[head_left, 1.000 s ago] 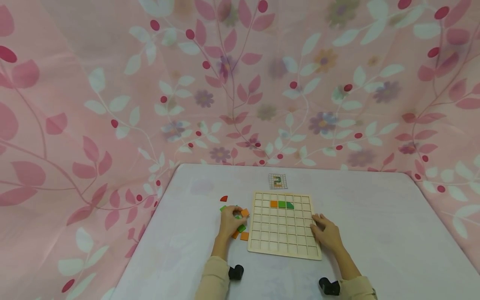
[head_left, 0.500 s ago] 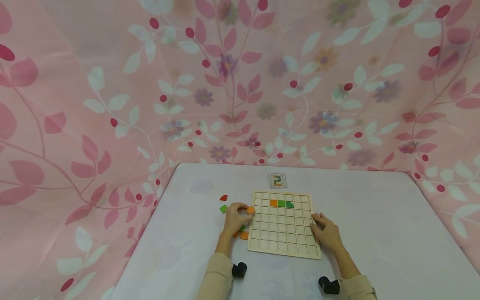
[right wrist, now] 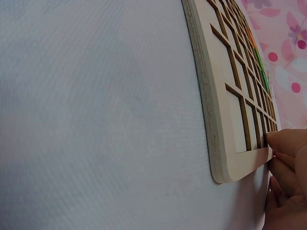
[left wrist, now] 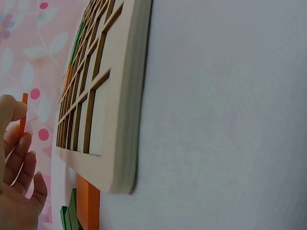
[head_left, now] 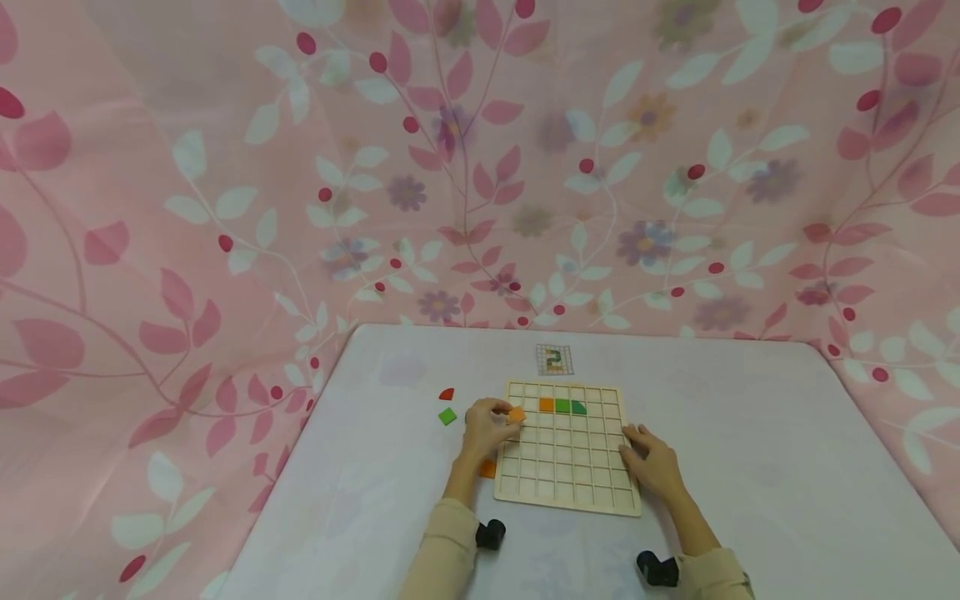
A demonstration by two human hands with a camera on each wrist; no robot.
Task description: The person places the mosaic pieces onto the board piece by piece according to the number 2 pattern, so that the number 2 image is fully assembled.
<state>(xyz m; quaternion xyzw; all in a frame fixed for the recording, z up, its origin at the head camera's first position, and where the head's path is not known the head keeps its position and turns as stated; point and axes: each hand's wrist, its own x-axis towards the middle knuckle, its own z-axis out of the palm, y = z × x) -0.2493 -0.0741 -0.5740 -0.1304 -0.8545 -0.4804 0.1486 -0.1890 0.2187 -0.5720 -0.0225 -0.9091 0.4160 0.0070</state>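
Observation:
My left hand [head_left: 483, 431] pinches a square orange tile [head_left: 516, 415] between thumb and fingertips, above the left part of the wooden grid board [head_left: 566, 458]. In the left wrist view the orange tile [left wrist: 23, 114] is seen edge-on, raised off the board. Three tiles sit side by side in a row near the board's far edge: an orange square [head_left: 547, 405], a green square [head_left: 562, 406] and a dark green quarter-round [head_left: 578, 407]. At the board's right edge, my right hand [head_left: 654, 463] grips the rim [right wrist: 256, 159], its thumb on top.
Left of the board lie a red quarter-round tile [head_left: 447, 394], a green square tile [head_left: 447, 416] and an orange tile [head_left: 487, 468]. Green tiles [left wrist: 72, 211] are partly hidden by my left hand. A gridded pattern card [head_left: 554, 359] lies beyond the board on the white table [head_left: 757, 433].
My left hand has lifted the orange tile from the loose pile and carried it rightward over the board's left side. My right hand stays at the board's edge.

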